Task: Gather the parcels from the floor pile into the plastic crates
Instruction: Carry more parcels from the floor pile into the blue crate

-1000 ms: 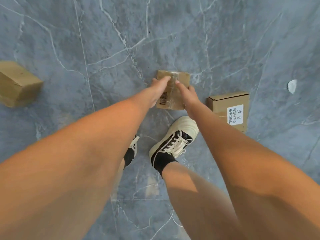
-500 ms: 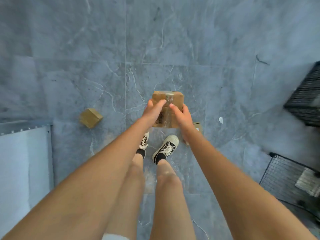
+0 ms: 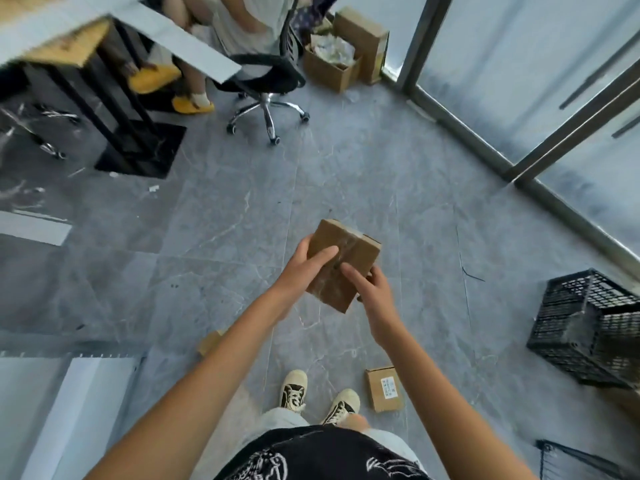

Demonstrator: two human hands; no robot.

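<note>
A brown cardboard parcel (image 3: 341,263) is held above the grey tiled floor (image 3: 346,174) by both hands. The left hand (image 3: 304,268) is wrapped round its left edge, with the thumb laid across the top face. The right hand (image 3: 369,284) is set against its near right side. A second parcel (image 3: 385,389) with a white label is seen lying flat on the floor beside the right shoe (image 3: 341,405), and a third (image 3: 209,341) is partly hidden behind the left forearm. A black plastic crate (image 3: 588,327) is seen tilted on the floor at the right, well apart from the held parcel. An office chair (image 3: 266,88) is seen at the top.
</note>
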